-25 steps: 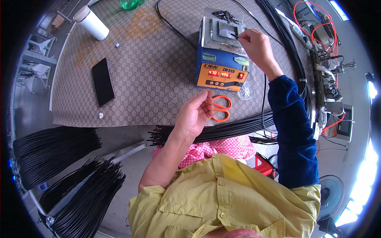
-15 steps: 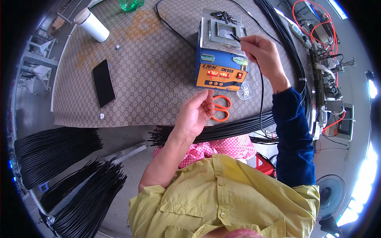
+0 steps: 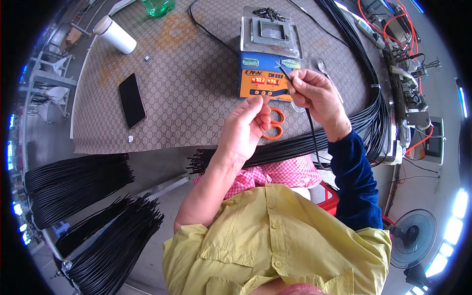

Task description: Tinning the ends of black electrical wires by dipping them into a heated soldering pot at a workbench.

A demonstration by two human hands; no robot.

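My right hand (image 3: pixel 318 98) pinches a black cable (image 3: pixel 310 119) close to its end. Thin bare strands fan out from that end, in front of a soldering pot (image 3: pixel 267 88) with an orange front panel and a lit red display. The cable's other part hangs down past my right hand. My left hand (image 3: pixel 243 128) is just left of it, thumb pressed to curled fingers; whatever it may hold is too small to make out. Below the pot, orange-handled scissors (image 3: pixel 280 132) lie partly behind my left fingers. The pot's metal top (image 3: pixel 249 37) carries a square opening and dark scraps.
A thick bundle of black cables (image 3: pixel 295 146) runs along the table's near edge and up its right side. Further left lie a phone (image 3: pixel 132 101) and a white tumbler (image 3: pixel 118 38). More cable bundles (image 3: pixel 73 187) hang at the lower left. A fan (image 3: pixel 413 238) stands lower right.
My right hand has drawn the cable end back from the pot's top opening, down toward my left hand. The bare strands now show. My left hand has barely moved.
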